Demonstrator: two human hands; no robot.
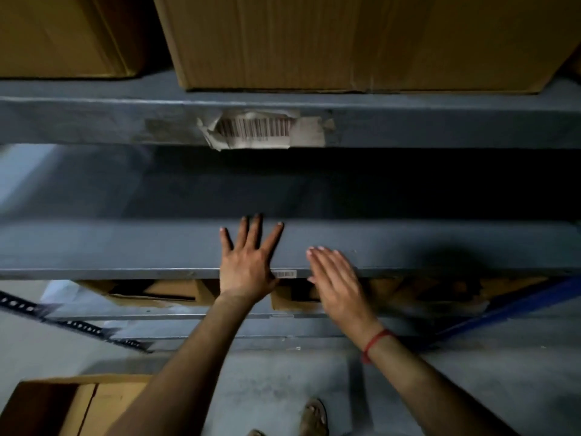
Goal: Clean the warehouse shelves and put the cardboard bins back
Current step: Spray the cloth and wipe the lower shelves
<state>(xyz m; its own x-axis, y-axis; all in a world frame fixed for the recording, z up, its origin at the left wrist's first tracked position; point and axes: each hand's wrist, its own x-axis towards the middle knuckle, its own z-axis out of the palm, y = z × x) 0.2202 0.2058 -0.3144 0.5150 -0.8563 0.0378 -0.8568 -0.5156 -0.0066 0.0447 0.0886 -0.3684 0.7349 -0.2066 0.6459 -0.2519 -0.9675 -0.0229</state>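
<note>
Meanwhile, at a dim warehouse rack, a person's left hand [246, 265] lies flat with its fingers spread on the bare grey metal middle shelf [125, 247], while the right hand [338, 278], fingers together and open, sits just over the shelf's front edge, blurred; neither of the hands holds anything, and no cloth or brush is in sight. Judging by the pose, the step is sweeping dust off the emptied shelf by palm, best done in long strokes from the dark back toward the front lip, keeping clear of the small barcode sticker [284, 274] between the hands. One open brown cardboard bin [66, 407] waits on the concrete floor at lower left; more cardboard bins [163, 292] sit on the shelf below, and two large brown cartons [361, 42] stand on the shelf above, over a torn white barcode label [254, 129]. Whether the right palm touches the metal cannot be told. The rear right of the shelf is lost in shadow, the floor bin is cut off by the frame, and the lower bins' contents are hidden
</note>
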